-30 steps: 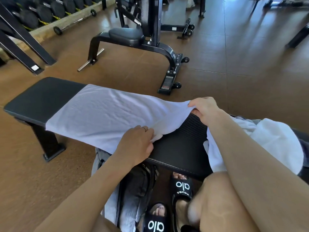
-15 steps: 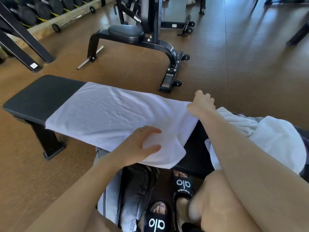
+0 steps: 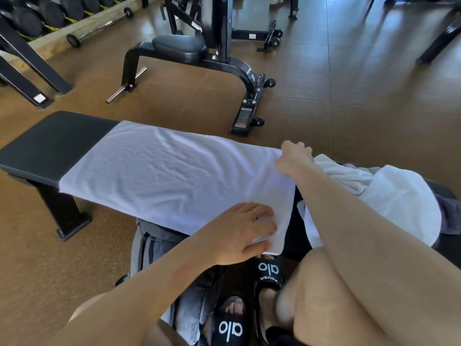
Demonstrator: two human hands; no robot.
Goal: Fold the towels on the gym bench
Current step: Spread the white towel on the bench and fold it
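Note:
A white towel (image 3: pixel 169 176) lies spread flat across the black gym bench (image 3: pixel 55 146), covering its middle. My left hand (image 3: pixel 244 233) pinches the towel's near right corner, thumb under the edge and fingers on top. My right hand (image 3: pixel 295 158) grips the towel's far right corner at the bench's far edge. To the right, a heap of crumpled white towels (image 3: pixel 389 196) rests on the bench, partly behind my right arm.
A grey striped cloth (image 3: pixel 149 248) hangs below the bench by my feet in black slides (image 3: pixel 269 270). A black weight machine (image 3: pixel 199 53) stands on the brown floor beyond the bench. A dumbbell rack (image 3: pixel 37 18) and a barbell sit at the far left.
Both hands pulled the towel's right end to the right and spread it flat over the bench. The bare black patch between my hands is now covered.

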